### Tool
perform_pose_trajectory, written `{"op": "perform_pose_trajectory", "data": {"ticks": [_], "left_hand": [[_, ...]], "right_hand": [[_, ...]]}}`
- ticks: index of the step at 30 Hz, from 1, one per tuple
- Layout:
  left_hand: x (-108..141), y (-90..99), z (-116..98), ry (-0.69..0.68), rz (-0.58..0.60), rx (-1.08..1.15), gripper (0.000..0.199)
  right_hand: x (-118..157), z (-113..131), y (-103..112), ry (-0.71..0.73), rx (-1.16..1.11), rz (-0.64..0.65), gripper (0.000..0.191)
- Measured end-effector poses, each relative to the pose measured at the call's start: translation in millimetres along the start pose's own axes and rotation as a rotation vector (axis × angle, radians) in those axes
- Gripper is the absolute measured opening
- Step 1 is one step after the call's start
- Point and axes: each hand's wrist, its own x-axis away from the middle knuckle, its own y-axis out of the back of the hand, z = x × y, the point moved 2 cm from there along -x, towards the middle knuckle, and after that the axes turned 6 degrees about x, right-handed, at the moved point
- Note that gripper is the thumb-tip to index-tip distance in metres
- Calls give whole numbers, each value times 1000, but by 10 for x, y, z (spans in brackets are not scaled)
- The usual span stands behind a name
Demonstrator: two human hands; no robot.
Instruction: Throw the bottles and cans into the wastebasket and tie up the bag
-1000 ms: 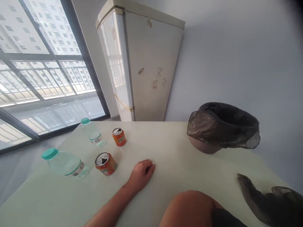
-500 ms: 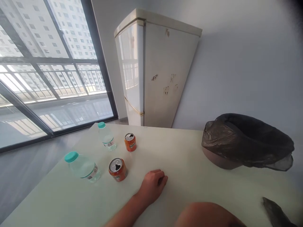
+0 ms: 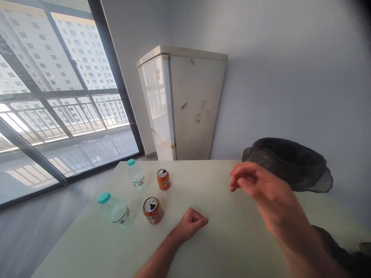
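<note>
Right hand (image 3: 261,185) blurred, up over the tabletop (image 3: 226,247), fingers loosely curled and parted, nothing seen in them. Dark plastic bag (image 3: 333,249) at lower right, partly behind the right forearm. Left hand (image 3: 193,224) on the tabletop, fingers closed in a loose fist. Near can (image 3: 152,212) just beside it: orange, upright, mouth open, contents can't tell. Near bottle (image 3: 116,211) left of that: clear, green cap on. Bagged bin (image 3: 272,164) beyond the right hand, black liner over its rim, inside too dark to tell. Far can (image 3: 164,181) orange, opened; far bottle (image 3: 137,179) capped. Label print too small to read. Tabletop's far edge just past them, left edge slants by the bottles; open room between cans and bin. Fridge (image 3: 197,135) behind
</note>
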Motion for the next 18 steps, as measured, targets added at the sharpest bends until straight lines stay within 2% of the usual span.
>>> {"op": "perform_pose_trajectory", "data": {"ticks": [3,6,9,12,16,18], "left_hand": [[-9,7,-19,-34,3,59,73],[12,-15,-47,-34,-3,36,71],[44,-41,-75,-33,15,-16,71],[50,-39,-79,-37,-8,-27,72],[28,-31,-56,-37,-37,-30,72],[18,-34,-45,-38,-48,-34,73]], "right_hand": [[-101,-200,475,-33,278,-325,22],[-182,-388,895,-84,627,-477,17],[-263,-679,1211,-156,910,-449,16],[-374,-1010,1404,-219,1168,-361,32],[-513,-1382,1488,-368,1203,-146,56],[-552,-1482,1483,-374,1217,-96,57]]}}
